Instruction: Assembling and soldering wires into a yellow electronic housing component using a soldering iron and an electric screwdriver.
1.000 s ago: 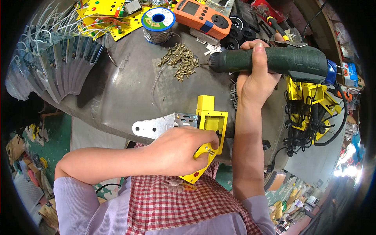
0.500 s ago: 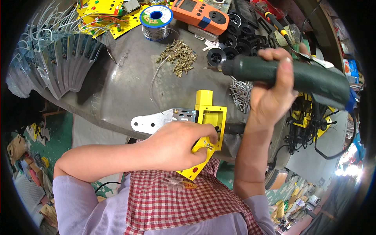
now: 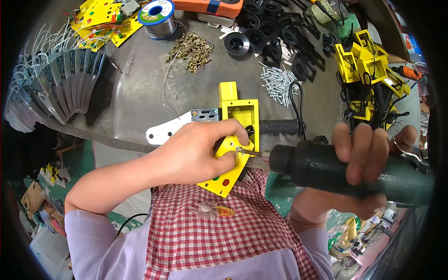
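Note:
My left hand [image 3: 198, 151] pinches a yellow cover plate [image 3: 237, 169] between thumb and fingers. A red round part and a green one show on the plate. It lies tilted against the near side of a yellow box-shaped housing [image 3: 228, 92], whose hollow is open. My right hand [image 3: 363, 156] is wrapped round a dark green power screwdriver [image 3: 312, 164], held almost level. Its bit [image 3: 252, 152] points left and reaches a small screw at the plate, beside my left thumb. A black ribbed handle [image 3: 280, 126] extends right from the housing, and a pale metal arm [image 3: 163, 132] extends left.
Brass screws [image 3: 192, 51] and longer silver screws [image 3: 277, 84] lie in heaps on the grey table [image 3: 135, 93]. Behind them are a solder spool [image 3: 157, 21] and black spools [image 3: 237, 43]. Yellow housings [image 3: 371, 65] are piled right; wired metal strips [image 3: 65, 88] fan out left.
My right hand has brought the screwdriver down and nearer, and its bit now meets the screw at the plate. My left hand keeps its pinch. The view has shifted.

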Demonstrator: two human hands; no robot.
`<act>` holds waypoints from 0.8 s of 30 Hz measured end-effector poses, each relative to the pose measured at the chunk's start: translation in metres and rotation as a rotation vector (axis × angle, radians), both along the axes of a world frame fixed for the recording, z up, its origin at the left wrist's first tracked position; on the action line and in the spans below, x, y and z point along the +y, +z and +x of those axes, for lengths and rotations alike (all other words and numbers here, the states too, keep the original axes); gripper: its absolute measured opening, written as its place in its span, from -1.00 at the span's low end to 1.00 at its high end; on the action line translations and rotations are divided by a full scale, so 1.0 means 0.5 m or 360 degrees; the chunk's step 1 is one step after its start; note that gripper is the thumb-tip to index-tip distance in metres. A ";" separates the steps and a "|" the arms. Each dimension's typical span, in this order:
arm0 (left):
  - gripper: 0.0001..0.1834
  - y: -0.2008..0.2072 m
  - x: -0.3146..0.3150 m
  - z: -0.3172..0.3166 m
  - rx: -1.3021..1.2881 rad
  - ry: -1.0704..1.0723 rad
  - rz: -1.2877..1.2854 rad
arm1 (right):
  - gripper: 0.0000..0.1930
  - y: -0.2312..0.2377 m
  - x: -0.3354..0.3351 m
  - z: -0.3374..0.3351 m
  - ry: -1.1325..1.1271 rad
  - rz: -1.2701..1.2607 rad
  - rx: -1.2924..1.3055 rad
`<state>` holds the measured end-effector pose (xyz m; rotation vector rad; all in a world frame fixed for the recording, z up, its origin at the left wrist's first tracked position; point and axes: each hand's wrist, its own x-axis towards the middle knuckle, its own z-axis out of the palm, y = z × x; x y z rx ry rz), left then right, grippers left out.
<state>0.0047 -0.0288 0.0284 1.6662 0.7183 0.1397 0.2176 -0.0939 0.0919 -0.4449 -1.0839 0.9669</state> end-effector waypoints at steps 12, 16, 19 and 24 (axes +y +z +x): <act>-0.70 0.000 -0.002 -0.002 -0.0013 -0.0008 0.0001 | -0.14 -0.033 0.010 -0.021 -0.0125 -0.0069 -0.0165; -0.70 -0.003 -0.002 -0.003 -0.0018 0.0004 0.0019 | -0.13 -0.036 0.012 -0.024 -0.0146 -0.0072 -0.0171; -0.70 -0.004 -0.001 -0.003 -0.0026 0.0003 0.0026 | -0.12 -0.035 0.010 -0.025 -0.0129 -0.0091 -0.0178; -0.70 -0.001 -0.002 -0.002 -0.0054 0.0005 0.0050 | -0.11 -0.033 0.013 -0.030 -0.0155 -0.0124 -0.0117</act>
